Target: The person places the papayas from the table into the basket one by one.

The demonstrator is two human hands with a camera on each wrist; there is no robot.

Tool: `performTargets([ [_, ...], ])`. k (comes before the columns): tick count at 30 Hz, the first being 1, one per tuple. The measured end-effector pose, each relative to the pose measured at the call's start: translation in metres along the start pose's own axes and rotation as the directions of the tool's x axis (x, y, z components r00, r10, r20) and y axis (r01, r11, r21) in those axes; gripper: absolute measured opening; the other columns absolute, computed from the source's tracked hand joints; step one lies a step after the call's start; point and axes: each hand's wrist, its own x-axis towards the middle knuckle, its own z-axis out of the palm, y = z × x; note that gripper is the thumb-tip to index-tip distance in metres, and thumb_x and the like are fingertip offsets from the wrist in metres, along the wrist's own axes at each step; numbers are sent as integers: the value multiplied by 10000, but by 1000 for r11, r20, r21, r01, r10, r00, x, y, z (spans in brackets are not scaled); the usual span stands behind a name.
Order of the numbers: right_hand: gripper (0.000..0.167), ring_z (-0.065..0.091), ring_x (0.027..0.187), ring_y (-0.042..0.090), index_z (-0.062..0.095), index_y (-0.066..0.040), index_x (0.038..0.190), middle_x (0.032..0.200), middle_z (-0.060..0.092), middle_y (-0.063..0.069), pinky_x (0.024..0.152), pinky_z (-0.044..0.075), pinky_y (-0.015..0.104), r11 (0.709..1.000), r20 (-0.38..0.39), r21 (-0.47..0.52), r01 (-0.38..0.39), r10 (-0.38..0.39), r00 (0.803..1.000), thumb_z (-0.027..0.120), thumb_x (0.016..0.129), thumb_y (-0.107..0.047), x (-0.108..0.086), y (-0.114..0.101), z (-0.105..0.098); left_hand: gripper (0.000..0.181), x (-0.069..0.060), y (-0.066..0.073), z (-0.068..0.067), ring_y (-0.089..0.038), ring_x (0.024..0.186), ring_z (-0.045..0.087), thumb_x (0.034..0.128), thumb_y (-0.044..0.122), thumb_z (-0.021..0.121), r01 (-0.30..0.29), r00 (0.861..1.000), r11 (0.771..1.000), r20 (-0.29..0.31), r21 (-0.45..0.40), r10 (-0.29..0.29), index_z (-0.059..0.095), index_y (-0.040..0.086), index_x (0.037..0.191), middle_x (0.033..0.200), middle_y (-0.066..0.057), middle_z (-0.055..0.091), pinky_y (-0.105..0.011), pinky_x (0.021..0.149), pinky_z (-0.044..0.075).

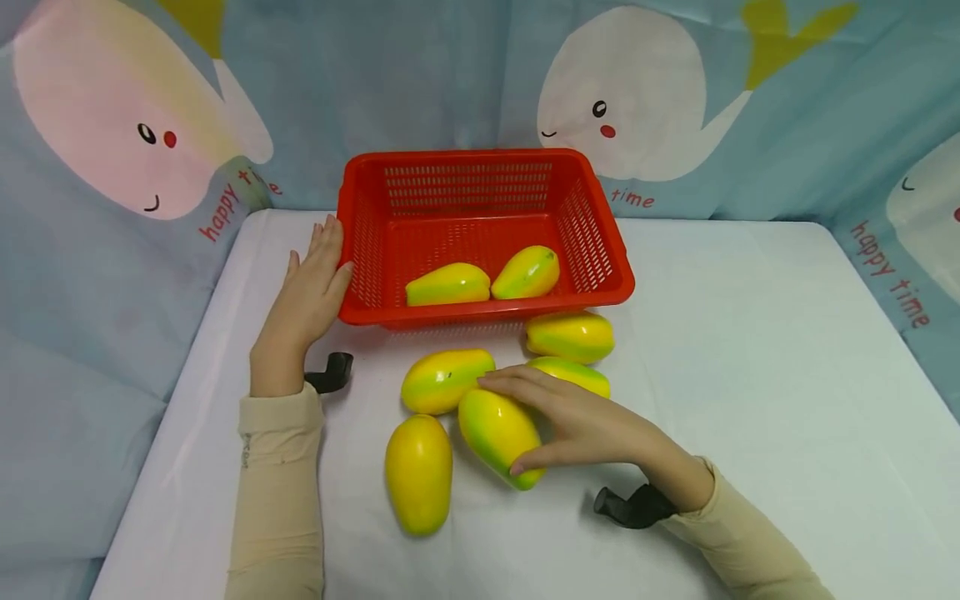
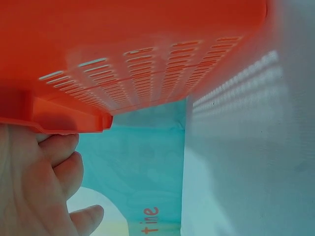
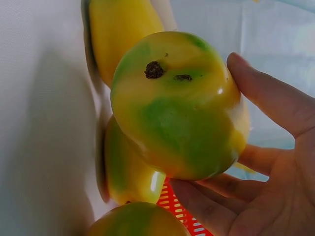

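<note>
My right hand (image 1: 573,421) holds a yellow-green papaya (image 1: 495,433) from its right side. In the right wrist view, the thumb and fingers go round the papaya (image 3: 177,108), whose dark stem scar faces the camera. My left hand (image 1: 307,287) rests against the left rim of a red plastic basket (image 1: 487,312), its fingers fairly straight. The left wrist view shows those fingers (image 2: 64,167) touching the outside of the basket's rim (image 2: 69,129). Inside the basket lie one papaya (image 1: 448,285) and, beside it, another papaya (image 1: 527,272).
Several loose papayas lie before the basket: one papaya (image 1: 447,381) left of centre, one papaya (image 1: 418,475) nearer me, one papaya (image 1: 570,336) by the basket's front wall, and one papaya (image 1: 577,375) partly behind my right hand. A white-covered table (image 1: 750,375) meets a blue printed curtain (image 1: 435,75).
</note>
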Motion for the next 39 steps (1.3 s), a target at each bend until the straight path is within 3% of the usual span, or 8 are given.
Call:
performTargets([
  [7,836,374,1301,122,394,-170,1428,1420,417,-59,1074,323,352,1000,-42,0,27,-27,999,751,743,-489,-1,5,-2,612,2,1,1,-208,1438,-34,1010,315,295,13,1000,1000,5,16,-13,24,101,1515,1570,-35,-10,-527,1114,-69],
  [15,829,343,1333,165,398,-148,1431,1439,411,-29,1074,320,414,997,-102,78,4,4,995,772,747,-429,-6,9,-13,614,2,4,0,-205,1439,-35,1008,312,301,9,1000,1000,7,15,-9,31,97,1515,1571,-37,-4,-533,1114,-62],
  [23,823,323,1349,192,395,-131,1432,1443,411,-13,1076,308,453,996,-122,84,5,5,993,769,755,-412,-9,8,-19,624,1,4,-1,-214,1440,-34,1003,307,319,25,1000,1000,8,16,-26,30,101,1516,1572,-43,-3,-542,1113,-54],
  [33,830,354,1314,192,398,-116,1430,1422,431,-6,1065,325,448,996,-146,91,7,7,989,787,745,-377,-11,9,-24,614,0,2,-1,-230,1439,-31,1010,316,293,15,1000,1000,6,18,-15,28,88,1515,1572,-55,-6,-551,1110,-48],
  [39,843,377,1282,140,387,-135,1442,1421,422,-58,1006,405,399,995,-177,96,10,7,984,792,743,-374,-13,8,-27,619,-1,2,-1,-226,1440,-41,1009,314,301,18,1000,1000,9,13,-18,22,97,1516,1574,-60,-8,-546,1111,-56],
])
